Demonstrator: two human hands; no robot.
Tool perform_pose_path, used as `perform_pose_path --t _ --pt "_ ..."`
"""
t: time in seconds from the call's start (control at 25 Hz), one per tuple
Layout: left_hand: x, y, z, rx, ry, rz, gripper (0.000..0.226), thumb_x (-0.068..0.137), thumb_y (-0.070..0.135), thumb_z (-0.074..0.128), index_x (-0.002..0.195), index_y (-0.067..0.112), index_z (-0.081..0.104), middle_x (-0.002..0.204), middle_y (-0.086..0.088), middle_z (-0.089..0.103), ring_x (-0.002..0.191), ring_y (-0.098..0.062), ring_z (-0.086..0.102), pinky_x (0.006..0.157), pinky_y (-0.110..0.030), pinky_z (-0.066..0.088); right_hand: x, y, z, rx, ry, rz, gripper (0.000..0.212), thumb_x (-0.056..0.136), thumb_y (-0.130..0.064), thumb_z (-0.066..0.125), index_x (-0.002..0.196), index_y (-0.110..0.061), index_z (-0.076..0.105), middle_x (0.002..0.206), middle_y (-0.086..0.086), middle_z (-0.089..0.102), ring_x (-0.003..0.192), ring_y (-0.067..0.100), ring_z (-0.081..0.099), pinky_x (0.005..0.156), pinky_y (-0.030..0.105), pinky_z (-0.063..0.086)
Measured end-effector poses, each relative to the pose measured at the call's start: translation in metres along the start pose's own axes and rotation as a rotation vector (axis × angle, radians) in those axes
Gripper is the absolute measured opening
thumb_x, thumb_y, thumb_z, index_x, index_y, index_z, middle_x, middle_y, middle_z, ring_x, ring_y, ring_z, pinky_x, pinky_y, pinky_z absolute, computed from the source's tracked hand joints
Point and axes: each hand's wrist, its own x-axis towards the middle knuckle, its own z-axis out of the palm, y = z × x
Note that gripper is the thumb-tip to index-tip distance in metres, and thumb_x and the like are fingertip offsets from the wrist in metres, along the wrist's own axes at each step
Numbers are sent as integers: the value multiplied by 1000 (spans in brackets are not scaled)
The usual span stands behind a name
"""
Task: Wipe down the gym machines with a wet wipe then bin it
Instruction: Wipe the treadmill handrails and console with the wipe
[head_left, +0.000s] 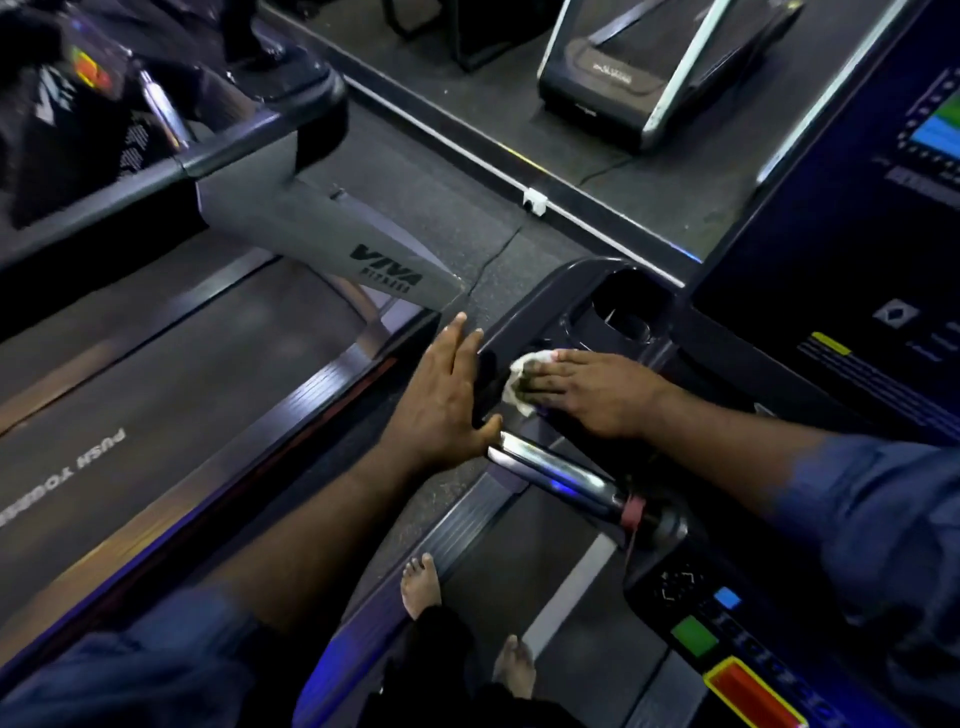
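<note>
A crumpled white wet wipe (525, 370) lies on the black console tray (582, 291) of the treadmill I stand on. My right hand (597, 392) presses flat on the wipe, fingers straight and pointing left. Just left of it, my left hand (447, 395) rests with straight fingers against the tray's outer left edge, its thumb by the top of the shiny handrail (556, 470). Most of the wipe is hidden under my right fingers.
A dark touchscreen (857, 249) rises at the right, with coloured control buttons (748, 686) below it. A second treadmill with a grey "VIVA" upright (353, 244) stands to the left. My bare feet (421, 584) are on the side rail and belt. A mirror lines the far floor.
</note>
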Motion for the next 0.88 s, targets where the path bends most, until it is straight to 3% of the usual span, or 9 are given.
perform_pose_path --t 0.04,0.12,0.2,0.24,0.32,0.44,0.52,0.68,0.88 --pt "2 1 -1 32 16 47 107 78 48 80 161 7 25 173 -14 8 160 -31 11 130 -47 17 -9 -8 -11 31 33 37 53 91 -24 37 130 -13 72 139 3 67 134 23 60 119 33 29" --pt "4 10 -2 63 48 133 98 79 51 78 156 7 36 171 -16 16 158 -33 15 130 -48 14 -35 -23 -43 11 -299 35 41 98 -27 42 126 -23 70 132 1 70 123 26 65 112 32 38" --pt "4 22 3 61 54 222 87 81 54 75 150 8 46 168 -17 25 156 -33 21 131 -43 12 -56 -30 -74 -22 -682 32 30 98 -42 51 116 -27 69 112 3 74 100 32 71 81 37 55" --pt "2 28 8 46 51 247 82 82 52 74 146 8 50 166 -17 29 154 -34 25 130 -43 15 -58 -29 -81 -29 -721 32 30 96 -44 54 113 -26 71 106 6 74 95 35 71 72 36 54" --pt "-4 37 21 -12 42 252 69 85 44 74 140 7 56 162 -18 37 150 -35 34 127 -48 25 -43 -23 -78 -21 -628 162 33 98 -44 48 114 -26 70 113 7 73 102 35 70 74 38 55" --pt "-8 35 34 -52 35 230 57 90 41 69 136 9 61 155 -16 48 149 -33 38 127 -46 25 -16 -20 -56 167 -307 260 64 98 -32 19 150 -20 54 159 2 49 147 24 45 111 44 46" --pt "-6 33 33 -38 -1 198 57 90 43 71 134 8 62 152 -14 51 151 -30 36 128 -40 21 -24 -23 -44 163 -325 302 55 102 -20 30 154 -17 49 166 -1 37 155 20 30 121 43 36" --pt "-4 41 23 -44 -49 159 59 91 43 74 133 4 64 154 -15 49 155 -27 30 128 -37 19 -85 -44 -62 241 -348 414 15 91 -33 53 100 -31 65 109 -10 69 101 20 68 84 44 55" --pt "-4 47 14 -54 -119 123 62 96 46 67 140 4 57 158 -13 44 158 -25 21 128 -33 12 -73 -64 -84 237 -704 448 25 92 -20 58 109 -22 76 107 6 74 97 32 68 87 37 57"
